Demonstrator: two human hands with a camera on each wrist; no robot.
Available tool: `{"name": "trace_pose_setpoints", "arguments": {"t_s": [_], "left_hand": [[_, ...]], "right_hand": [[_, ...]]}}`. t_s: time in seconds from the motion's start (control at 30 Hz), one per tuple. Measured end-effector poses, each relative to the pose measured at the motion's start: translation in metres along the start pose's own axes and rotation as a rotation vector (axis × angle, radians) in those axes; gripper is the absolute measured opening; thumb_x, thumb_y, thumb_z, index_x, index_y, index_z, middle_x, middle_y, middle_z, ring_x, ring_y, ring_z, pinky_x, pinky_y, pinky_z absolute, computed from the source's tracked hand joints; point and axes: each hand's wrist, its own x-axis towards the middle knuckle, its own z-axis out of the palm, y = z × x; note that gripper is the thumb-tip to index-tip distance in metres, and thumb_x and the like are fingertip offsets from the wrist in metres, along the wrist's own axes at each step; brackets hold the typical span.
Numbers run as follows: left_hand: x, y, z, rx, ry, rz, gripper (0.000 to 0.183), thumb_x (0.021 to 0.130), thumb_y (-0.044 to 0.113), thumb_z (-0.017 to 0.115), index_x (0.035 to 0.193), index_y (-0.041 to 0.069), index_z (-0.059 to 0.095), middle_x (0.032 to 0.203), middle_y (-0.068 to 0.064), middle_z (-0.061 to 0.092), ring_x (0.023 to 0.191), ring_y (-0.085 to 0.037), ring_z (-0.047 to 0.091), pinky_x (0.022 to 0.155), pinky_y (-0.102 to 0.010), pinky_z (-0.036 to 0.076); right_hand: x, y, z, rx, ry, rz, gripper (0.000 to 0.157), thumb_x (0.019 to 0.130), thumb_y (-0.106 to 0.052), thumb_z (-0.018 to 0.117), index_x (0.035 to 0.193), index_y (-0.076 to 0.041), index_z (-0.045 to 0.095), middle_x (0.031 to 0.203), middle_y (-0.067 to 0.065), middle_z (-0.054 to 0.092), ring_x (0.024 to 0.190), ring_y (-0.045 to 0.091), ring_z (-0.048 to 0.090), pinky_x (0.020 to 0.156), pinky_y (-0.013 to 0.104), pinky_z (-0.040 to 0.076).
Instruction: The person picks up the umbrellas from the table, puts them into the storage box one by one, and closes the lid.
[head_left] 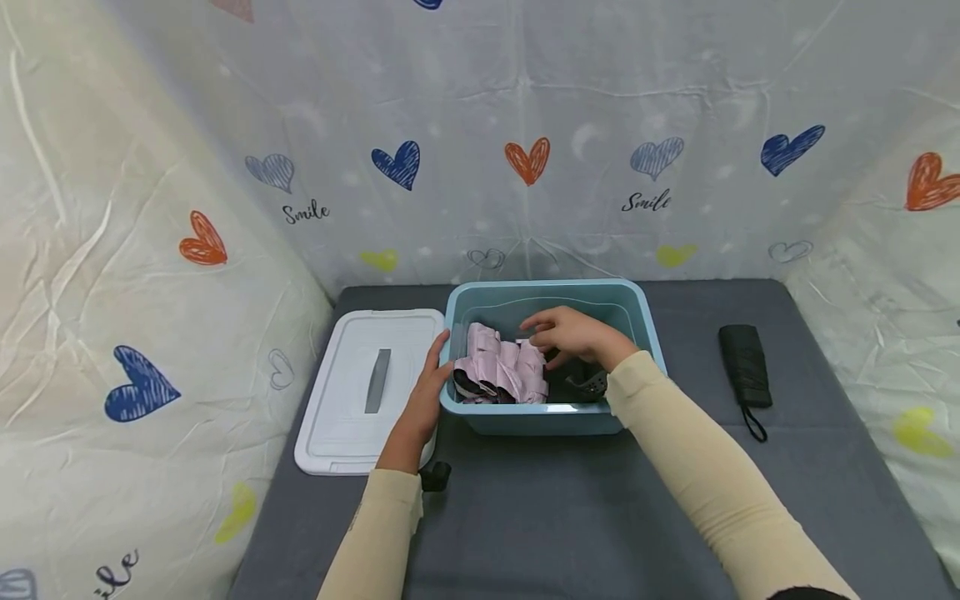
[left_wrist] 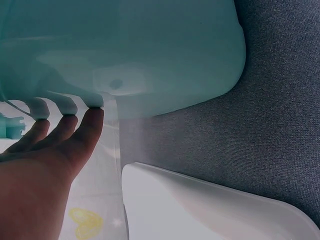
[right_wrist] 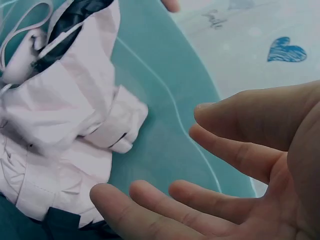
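A pale, creased sheet (head_left: 465, 83) forms the backdrop, its script reading "Smile" twice along the back, among scribbled blue, orange and yellow hearts. Before it spreads a table (head_left: 525, 517) under dark grey woven cloth. On the table stands a blue-green bin (head_left: 547, 423), smooth plastic with rounded corners and a thick rim. Just left of it lies a white lid (head_left: 337, 400), a rounded rectangle. Inside the bin, toward its left, sits a pink bundle (head_left: 510, 367): pale, crumpled fabric in folds and bands, with dark material showing; it looks like folded umbrellas, though the overlap makes that uncertain. The left hand (head_left: 422, 404) rests extended fingertips against the bin's left side. The right hand (head_left: 573, 333) reaches over the bin beside the bundle, fingers spread and loosely bent, holding nothing. Well to the right lies a slim black umbrella (head_left: 745, 367), folded, with a wrist loop (head_left: 754, 425). The lid's handle (head_left: 378, 381) is a narrow grey strip.
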Motion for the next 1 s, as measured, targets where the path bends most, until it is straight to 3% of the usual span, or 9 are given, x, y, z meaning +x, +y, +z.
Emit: {"name": "trace_pose_setpoints", "arguments": {"t_s": [0.2, 0.5, 1.0], "left_hand": [[0.001, -0.001, 0.0, -0.01, 0.001, -0.003, 0.055, 0.103, 0.039, 0.032, 0.154, 0.039, 0.012, 0.164, -0.004, 0.004, 0.149, -0.033, 0.01, 0.112, -0.065, 0.017], [0.001, -0.004, -0.001, -0.018, 0.015, -0.01, 0.055, 0.102, 0.039, 0.032, 0.154, 0.04, 0.012, 0.164, -0.005, 0.005, 0.148, -0.033, 0.011, 0.113, -0.064, 0.015], [0.004, -0.005, 0.002, -0.025, 0.008, -0.001, 0.057, 0.102, 0.038, 0.034, 0.154, 0.038, 0.012, 0.163, -0.005, 0.006, 0.148, -0.032, 0.013, 0.113, -0.062, 0.017]], "right_hand": [[-0.009, -0.001, -0.004, -0.037, -0.004, -0.015, 0.043, 0.097, -0.018, 0.054, 0.139, -0.01, 0.051, 0.149, 0.019, 0.04, 0.128, 0.041, 0.049, 0.083, 0.043, 0.056], [-0.02, 0.006, -0.01, -0.068, 0.013, -0.037, 0.039, 0.098, -0.015, 0.052, 0.137, -0.01, 0.054, 0.144, 0.018, 0.045, 0.125, 0.038, 0.05, 0.083, 0.043, 0.056], [-0.048, 0.016, -0.024, -0.026, 0.032, -0.108, 0.039, 0.099, -0.017, 0.052, 0.138, -0.012, 0.053, 0.143, 0.015, 0.046, 0.13, 0.033, 0.048, 0.088, 0.044, 0.054]]}}
